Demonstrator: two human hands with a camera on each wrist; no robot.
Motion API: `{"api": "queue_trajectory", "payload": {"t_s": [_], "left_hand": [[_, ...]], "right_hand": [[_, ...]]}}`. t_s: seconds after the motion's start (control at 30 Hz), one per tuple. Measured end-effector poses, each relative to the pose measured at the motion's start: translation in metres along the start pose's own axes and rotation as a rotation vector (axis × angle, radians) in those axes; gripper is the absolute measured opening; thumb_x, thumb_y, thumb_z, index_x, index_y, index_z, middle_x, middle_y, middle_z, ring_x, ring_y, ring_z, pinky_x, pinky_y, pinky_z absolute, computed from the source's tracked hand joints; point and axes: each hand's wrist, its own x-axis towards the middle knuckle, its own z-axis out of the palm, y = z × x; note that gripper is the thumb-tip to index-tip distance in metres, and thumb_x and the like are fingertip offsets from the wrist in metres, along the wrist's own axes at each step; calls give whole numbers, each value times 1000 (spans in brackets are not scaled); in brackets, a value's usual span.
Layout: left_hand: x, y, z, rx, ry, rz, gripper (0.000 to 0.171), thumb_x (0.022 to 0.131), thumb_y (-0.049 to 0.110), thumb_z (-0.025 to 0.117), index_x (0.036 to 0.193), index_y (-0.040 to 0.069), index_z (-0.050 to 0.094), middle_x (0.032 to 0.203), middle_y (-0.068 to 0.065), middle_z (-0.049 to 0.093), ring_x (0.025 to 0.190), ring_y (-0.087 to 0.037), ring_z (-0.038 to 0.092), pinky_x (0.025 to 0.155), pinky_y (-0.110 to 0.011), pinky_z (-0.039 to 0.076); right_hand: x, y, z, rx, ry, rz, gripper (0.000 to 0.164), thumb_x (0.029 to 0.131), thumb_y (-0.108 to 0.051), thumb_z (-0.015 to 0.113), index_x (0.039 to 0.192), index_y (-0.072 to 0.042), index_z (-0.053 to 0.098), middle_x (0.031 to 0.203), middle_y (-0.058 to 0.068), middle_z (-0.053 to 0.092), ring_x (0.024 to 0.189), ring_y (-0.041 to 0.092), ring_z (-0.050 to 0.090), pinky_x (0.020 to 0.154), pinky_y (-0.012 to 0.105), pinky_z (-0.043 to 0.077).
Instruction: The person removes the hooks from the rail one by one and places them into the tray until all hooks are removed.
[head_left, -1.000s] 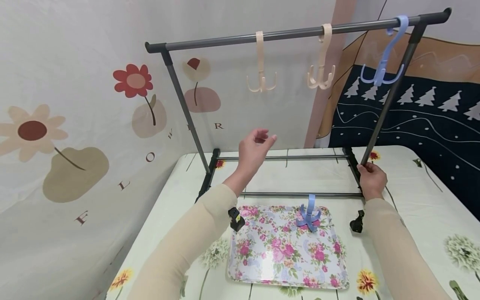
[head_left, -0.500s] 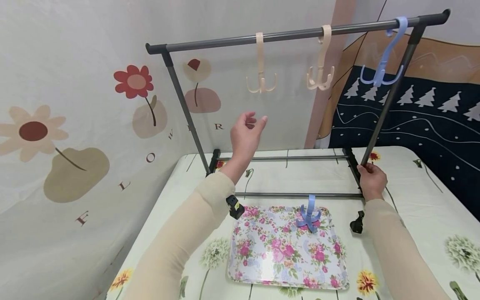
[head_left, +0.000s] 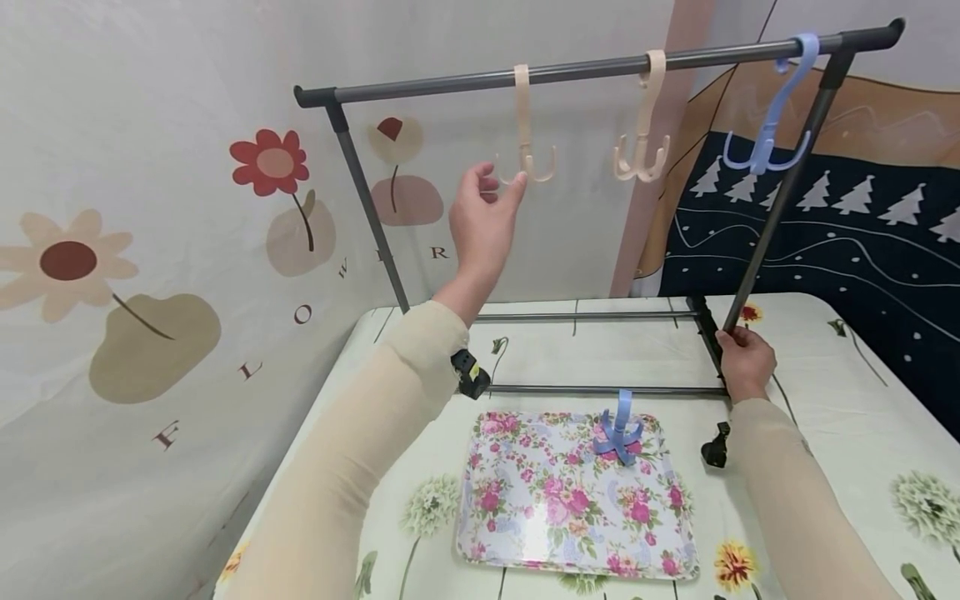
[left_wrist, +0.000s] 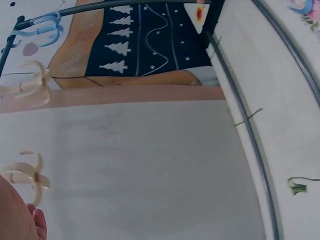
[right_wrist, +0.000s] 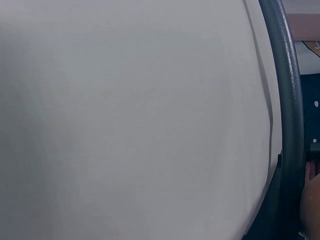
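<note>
One peach hook point(head_left: 524, 117) hangs near parted left fingers point(head_left: 476, 178); right fingers point(head_left: 742, 336) grip a post point(head_left: 776, 217).

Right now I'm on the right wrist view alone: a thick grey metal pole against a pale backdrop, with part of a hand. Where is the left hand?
Observer: The left hand is raised beside the lower prongs of the leftmost beige plastic multi-pronged hook; I can't tell whether they touch.

Operator: What is that hook hanging from?

Observer: A dark grey metal crossbar, the top bar of the rack.

Operator: Is any hook off the bar?

Observer: Yes, a blue plastic multi-pronged hook lies on the white rectangular tray with pink flowers, towards its far right corner in the head view.
</note>
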Motion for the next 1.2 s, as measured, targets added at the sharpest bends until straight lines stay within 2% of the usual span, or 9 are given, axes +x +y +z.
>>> {"api": "queue_trajectory", "payload": {"t_s": [0.23, 0.43, 0.63, 0.93, 1.2], "left_hand": [[12, 20, 6, 11, -3, 17, 47, 93, 34, 70, 132, 11, 57, 112, -2, 60, 105, -14, 56, 84, -22, 46], [18, 32, 13, 27, -4, -3, 47, 94, 35, 70, 132, 12, 57, 112, -1, 60, 103, -13, 56, 82, -21, 45], [25, 41, 21, 92, 18, -30, 47, 94, 37, 68, 133, 14, 57, 115, -2, 60, 100, -11, 55, 83, -21, 43], [33, 48, 31, 160, 53, -94, 47, 94, 40, 68, 134, 18, 57, 118, 0, 61, 101, -12, 54, 84, -23, 44], [39, 46, 35, 206, 85, -123, 46, 94, 40, 68, 134, 19, 57, 117, 1, 62, 100, -12, 56, 82, -25, 45]], "right_hand": [[2, 1, -1, -3, 4, -2, 44, 102, -34, 53, 136, -6, 60, 127, 11, 60, 103, 20, 54, 87, 34, 44], [3, 1, 0, -3, 4, -4, 44, 102, -33, 53, 136, -6, 59, 129, 13, 60, 105, 21, 54, 89, 37, 45], [1, 1, -1, -6, 6, -8, 44, 103, -32, 52, 136, -5, 59, 130, 14, 59, 105, 22, 54, 88, 35, 45], [0, 3, -1, -23, 10, -40, 46, 103, -35, 52, 135, -3, 59, 131, 16, 60, 101, 21, 55, 88, 36, 45], [2, 2, 0, 0, 9, -15, 45, 102, -34, 54, 136, -5, 59, 131, 15, 60, 105, 22, 55, 90, 37, 45]]}}
